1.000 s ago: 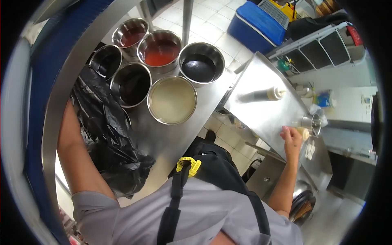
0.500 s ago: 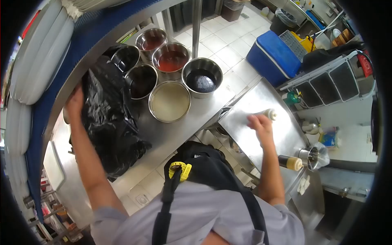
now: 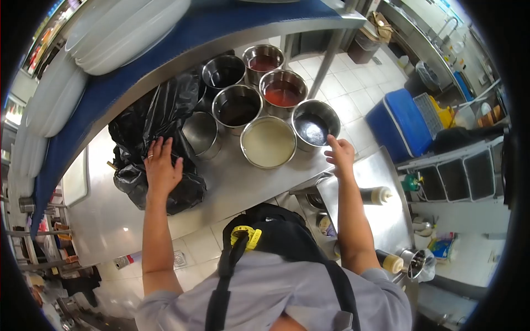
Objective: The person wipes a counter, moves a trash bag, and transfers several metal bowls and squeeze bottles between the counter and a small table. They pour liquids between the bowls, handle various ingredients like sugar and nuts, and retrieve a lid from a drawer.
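My left hand (image 3: 163, 168) lies with spread fingers on a crumpled black plastic bag (image 3: 130, 129) on the steel table. Beside the bag stands a steel pot (image 3: 201, 135) that looks empty. My right hand (image 3: 340, 153) is at the near rim of a pot with dark liquid (image 3: 316, 122); its fingers are apart and hold nothing. Left of that pot is one with pale yellowish liquid (image 3: 268, 142). Behind them stand a pot with red liquid (image 3: 282, 94), another reddish one (image 3: 263, 62) and two dark ones (image 3: 237, 107), (image 3: 223, 71).
White plates (image 3: 132, 33) are stacked on a blue-covered shelf (image 3: 221, 25) above the table. To the right are a steel side table (image 3: 381, 171) with a squeeze bottle (image 3: 376, 195), and a blue cooler (image 3: 392, 124) on the floor. A shelf post rises behind the pots.
The view has shifted. My left hand has moved from the bag's far left side onto its front. My right hand has left the side table for the dark pot. The empty-looking pot is now exposed.
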